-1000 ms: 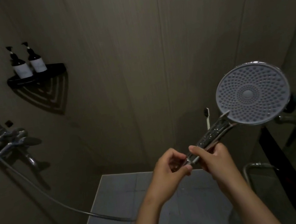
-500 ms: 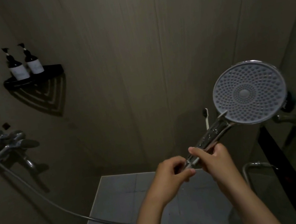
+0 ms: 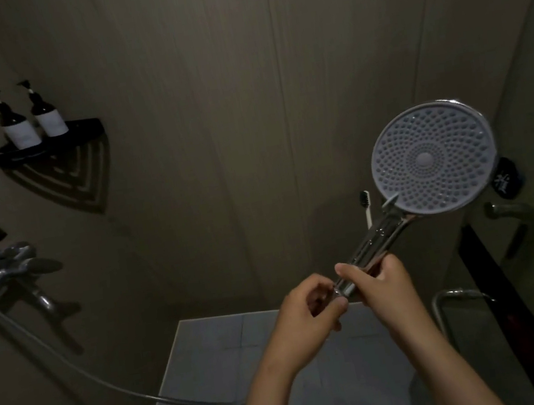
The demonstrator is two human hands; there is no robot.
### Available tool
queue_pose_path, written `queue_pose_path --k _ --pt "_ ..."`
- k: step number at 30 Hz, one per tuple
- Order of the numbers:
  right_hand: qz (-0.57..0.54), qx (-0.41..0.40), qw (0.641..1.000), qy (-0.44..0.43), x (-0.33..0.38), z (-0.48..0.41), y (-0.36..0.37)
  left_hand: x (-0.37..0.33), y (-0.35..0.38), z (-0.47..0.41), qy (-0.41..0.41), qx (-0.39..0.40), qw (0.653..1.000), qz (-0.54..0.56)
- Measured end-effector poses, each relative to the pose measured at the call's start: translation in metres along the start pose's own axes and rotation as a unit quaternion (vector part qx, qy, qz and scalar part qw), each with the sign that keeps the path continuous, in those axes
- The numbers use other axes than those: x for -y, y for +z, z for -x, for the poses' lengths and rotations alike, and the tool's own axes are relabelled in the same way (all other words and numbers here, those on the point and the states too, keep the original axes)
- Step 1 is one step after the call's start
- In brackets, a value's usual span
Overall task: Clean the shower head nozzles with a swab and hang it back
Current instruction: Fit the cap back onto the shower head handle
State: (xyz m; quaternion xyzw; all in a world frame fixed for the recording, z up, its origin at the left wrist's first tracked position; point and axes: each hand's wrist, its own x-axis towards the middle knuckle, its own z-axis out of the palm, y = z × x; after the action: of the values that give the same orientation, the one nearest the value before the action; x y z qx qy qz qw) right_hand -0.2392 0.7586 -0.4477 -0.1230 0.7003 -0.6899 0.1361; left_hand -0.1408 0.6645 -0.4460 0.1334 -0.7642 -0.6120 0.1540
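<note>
A round shower head (image 3: 433,158) with a grey nozzle face full of small holes points toward me at the right. Its chrome handle (image 3: 374,245) slants down to the left. My right hand (image 3: 384,287) is closed around the lower part of the handle. My left hand (image 3: 310,317) pinches the very end of the handle, where the hose joins. The hose (image 3: 87,375) runs from there down and left to the wall tap (image 3: 6,272). I see no swab; my fingers hide the handle's end.
A black corner shelf (image 3: 75,132) holds two dark pump bottles (image 3: 31,121) at upper left. A toothbrush (image 3: 366,204) stands behind the handle. A dark holder (image 3: 506,180) sits on the right wall, with a chrome rail (image 3: 453,299) below. Grey floor tiles (image 3: 212,356) lie beneath.
The shower head has shifted slightly left in view and tilted a little. My left fingers have moved at the handle's end. Both hands keep their hold.
</note>
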Motion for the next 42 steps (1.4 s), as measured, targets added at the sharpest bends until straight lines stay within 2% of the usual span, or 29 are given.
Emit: queue_pose_path --k 10,17,20,23,26,36,42 --pt "-0.001 0.001 1.000 -0.006 -0.001 0.000 -0.004 -0.001 -0.001 0.001 -0.010 -0.034 0.999 0.029" --pt "-0.008 0.010 1.000 0.015 -0.005 0.001 0.000 0.001 0.001 0.000 0.014 -0.093 0.995 -0.018" --pt "-0.007 0.006 1.000 0.015 -0.008 0.001 0.001 0.001 0.002 -0.001 0.003 -0.077 0.997 -0.005" --pt "0.005 0.013 1.000 0.021 -0.009 0.002 0.000 -0.002 0.002 0.001 -0.052 0.000 0.998 0.029" --pt "0.013 0.020 0.999 0.025 -0.011 0.003 -0.001 -0.002 0.003 0.002 -0.059 0.040 0.997 0.014" --pt "0.014 0.010 1.000 0.004 0.000 0.009 0.001 -0.001 -0.006 0.005 -0.064 0.043 0.997 0.031" --pt "0.021 0.002 1.000 0.002 0.005 0.010 0.001 -0.001 -0.004 0.006 -0.041 -0.024 0.999 0.027"
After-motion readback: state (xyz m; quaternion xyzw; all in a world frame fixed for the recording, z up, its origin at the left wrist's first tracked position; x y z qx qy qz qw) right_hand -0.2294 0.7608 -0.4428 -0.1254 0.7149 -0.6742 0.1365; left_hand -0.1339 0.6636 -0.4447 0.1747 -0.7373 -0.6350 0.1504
